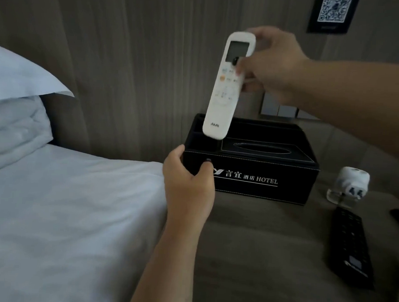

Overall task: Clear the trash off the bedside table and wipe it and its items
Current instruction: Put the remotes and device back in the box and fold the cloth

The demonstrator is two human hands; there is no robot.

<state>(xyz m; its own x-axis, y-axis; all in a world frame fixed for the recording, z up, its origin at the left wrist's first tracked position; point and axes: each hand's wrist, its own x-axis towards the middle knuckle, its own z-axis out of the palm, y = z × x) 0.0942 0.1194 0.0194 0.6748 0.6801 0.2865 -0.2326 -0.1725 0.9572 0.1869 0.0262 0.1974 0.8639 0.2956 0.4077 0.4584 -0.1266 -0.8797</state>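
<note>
tissue box (262, 177) on table (269, 247), bed (63, 213) left

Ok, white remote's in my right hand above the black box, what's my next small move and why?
Probably lower the white remote into the open side compartment of the black organiser box: its lower end already hangs over that slot, and your left hand grips the box's corner, steadying it.

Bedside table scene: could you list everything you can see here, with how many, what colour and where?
White air-conditioner remote with a screen: one, white, held above organiser.
Black leather hotel tissue-box organiser: one, black, back of table.
Black TV remote: one, black, table right.
White plug adapter: one, white, right of organiser.
Grey bedside table: one, grey.
White pillow: one, white, left.
White bed sheet: one, white, left.
QR-code sign: one, dark frame, wall.
Left hand: grip on organiser corner.
Right hand: grip on remote.
</note>
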